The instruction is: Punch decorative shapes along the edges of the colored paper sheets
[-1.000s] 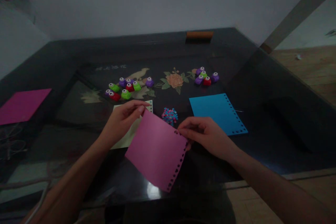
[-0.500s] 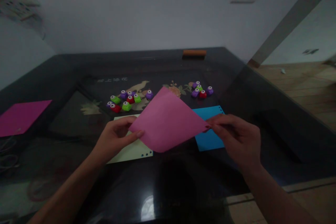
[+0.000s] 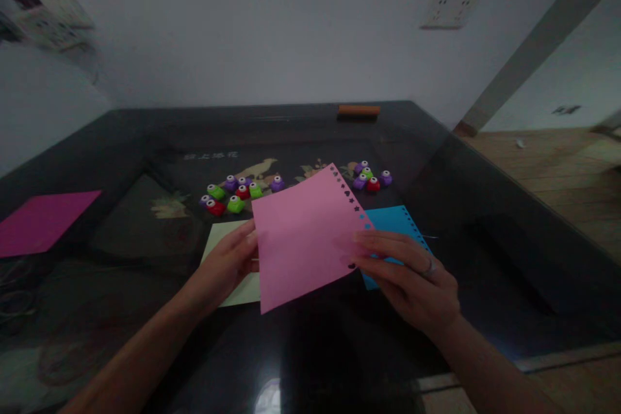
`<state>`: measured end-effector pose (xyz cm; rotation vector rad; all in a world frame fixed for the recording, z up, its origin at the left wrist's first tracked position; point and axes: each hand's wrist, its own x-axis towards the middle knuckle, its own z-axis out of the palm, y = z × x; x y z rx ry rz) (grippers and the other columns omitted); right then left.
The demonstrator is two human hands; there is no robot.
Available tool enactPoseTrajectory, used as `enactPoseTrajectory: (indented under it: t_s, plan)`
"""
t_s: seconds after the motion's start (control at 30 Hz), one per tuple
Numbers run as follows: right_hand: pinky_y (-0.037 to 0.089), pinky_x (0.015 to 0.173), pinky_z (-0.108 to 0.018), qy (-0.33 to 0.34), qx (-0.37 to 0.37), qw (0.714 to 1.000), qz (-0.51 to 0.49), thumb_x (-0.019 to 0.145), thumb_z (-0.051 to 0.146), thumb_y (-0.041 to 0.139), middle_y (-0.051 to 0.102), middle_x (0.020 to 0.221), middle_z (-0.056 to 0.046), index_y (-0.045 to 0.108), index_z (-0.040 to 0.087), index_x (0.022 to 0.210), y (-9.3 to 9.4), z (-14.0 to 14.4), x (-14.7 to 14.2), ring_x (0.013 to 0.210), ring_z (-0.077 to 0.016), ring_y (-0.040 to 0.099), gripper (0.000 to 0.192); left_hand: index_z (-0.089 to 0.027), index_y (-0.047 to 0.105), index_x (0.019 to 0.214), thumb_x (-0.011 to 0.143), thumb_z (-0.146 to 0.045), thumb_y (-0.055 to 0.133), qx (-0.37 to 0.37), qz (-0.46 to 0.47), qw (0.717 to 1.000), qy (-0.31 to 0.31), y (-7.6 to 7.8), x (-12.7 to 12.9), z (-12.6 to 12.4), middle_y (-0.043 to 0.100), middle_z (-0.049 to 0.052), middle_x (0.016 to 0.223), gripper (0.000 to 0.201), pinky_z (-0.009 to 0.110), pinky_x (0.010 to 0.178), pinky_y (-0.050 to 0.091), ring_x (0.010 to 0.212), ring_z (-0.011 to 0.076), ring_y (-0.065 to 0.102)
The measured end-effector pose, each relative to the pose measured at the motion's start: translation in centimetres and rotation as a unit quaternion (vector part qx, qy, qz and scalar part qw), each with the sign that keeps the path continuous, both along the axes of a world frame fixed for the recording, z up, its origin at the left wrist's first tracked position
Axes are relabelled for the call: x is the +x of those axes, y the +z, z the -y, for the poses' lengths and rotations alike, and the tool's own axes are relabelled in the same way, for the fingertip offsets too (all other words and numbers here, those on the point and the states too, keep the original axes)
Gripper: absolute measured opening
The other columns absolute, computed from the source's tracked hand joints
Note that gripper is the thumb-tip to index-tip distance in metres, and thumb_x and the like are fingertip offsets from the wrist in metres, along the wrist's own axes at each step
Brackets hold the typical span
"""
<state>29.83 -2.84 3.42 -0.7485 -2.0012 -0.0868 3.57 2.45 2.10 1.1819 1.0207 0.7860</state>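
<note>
Above the dark table I hold a pink sheet of paper (image 3: 301, 239), tilted, with small heart, star and other shaped holes along its right edge. My right hand (image 3: 412, 278) grips the sheet near its lower right corner, fingers over the front. My left hand (image 3: 220, 272) is closed at the left edge, its fingertips partly hidden behind the paper. Under the left side lies a pale green sheet (image 3: 242, 291). Behind my right hand, a blue sheet (image 3: 395, 215) on the table also has holes along its right edge.
Several small purple, green and red craft punches (image 3: 236, 204) with white eye-like tops sit beyond the sheets, with another cluster of punches (image 3: 372, 185) to the right. A magenta sheet (image 3: 46, 223) lies far left. An orange-brown bar (image 3: 359, 110) rests at the table's back edge.
The pink paper has turned from a diamond pose to a squarer one, bringing its punched edge into view on the right. My right hand's fingers now lie over its front.
</note>
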Motion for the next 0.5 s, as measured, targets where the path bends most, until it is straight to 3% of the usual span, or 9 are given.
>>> enactPoseTrajectory:
  t_s: [0.07, 0.13, 0.3, 0.4, 0.5]
  plan:
    - [0.057, 0.083, -0.034, 0.002, 0.011, 1.000, 0.011, 0.082, 0.002, 0.056, 0.068, 0.100, -0.013, 0.067, 0.012, 0.099, -0.2, -0.2, -0.4, 0.103, -0.0211, 0.064, 0.022, -0.019, 0.047, 0.128, 0.075, -0.043, 0.069, -0.036, 0.021, 0.999, -0.001, -0.4, -0.2, 0.1, 0.072, 0.008, 0.094, 0.062, 0.027, 0.064, 0.055, 0.073, 0.0179, 0.068]
    - [0.057, 0.083, -0.034, 0.002, 0.015, 1.000, 0.019, 0.081, 0.001, 0.057, 0.068, 0.101, -0.014, 0.067, 0.011, 0.098, -0.5, -0.5, -0.6, 0.104, -0.0211, 0.063, 0.022, -0.019, 0.043, 0.131, 0.077, -0.034, 0.070, -0.057, 0.035, 0.998, -0.020, -0.7, -0.2, 0.1, 0.073, 0.006, 0.088, 0.062, 0.025, 0.062, 0.054, 0.067, 0.0160, 0.068]
    - [0.054, 0.090, -0.039, 0.007, -0.028, 0.999, 0.016, 0.081, 0.004, 0.060, 0.065, 0.110, -0.013, 0.066, 0.015, 0.100, -1.0, -0.8, -0.7, 0.112, -0.0228, 0.058, 0.023, -0.014, 0.048, 0.125, 0.079, -0.030, 0.068, -0.005, 0.004, 1.000, -0.012, -0.9, 0.0, 0.0, 0.072, 0.004, 0.078, 0.052, 0.022, 0.054, 0.052, 0.058, 0.0131, 0.065]
    - [0.050, 0.095, -0.042, -0.042, -0.099, 0.993, -0.056, 0.081, 0.008, 0.061, 0.063, 0.116, -0.010, 0.064, 0.020, 0.106, -1.0, -1.0, -0.6, 0.113, -0.0226, 0.057, 0.027, -0.013, 0.055, 0.116, 0.078, -0.030, 0.068, 0.026, -0.010, 1.000, -0.001, -0.8, 0.0, 0.0, 0.072, 0.003, 0.076, 0.044, 0.022, 0.054, 0.052, 0.058, 0.0130, 0.065]
    - [0.054, 0.089, -0.038, -0.082, -0.237, 0.951, -0.181, 0.084, 0.016, 0.060, 0.061, 0.120, -0.006, 0.059, 0.026, 0.117, -1.2, -1.4, -0.4, 0.109, -0.0206, 0.060, 0.034, -0.014, 0.059, 0.108, 0.080, -0.029, 0.064, 0.040, -0.024, 0.999, -0.014, -0.8, 0.0, 0.1, 0.071, 0.002, 0.075, 0.033, 0.023, 0.056, 0.053, 0.059, 0.0129, 0.065]
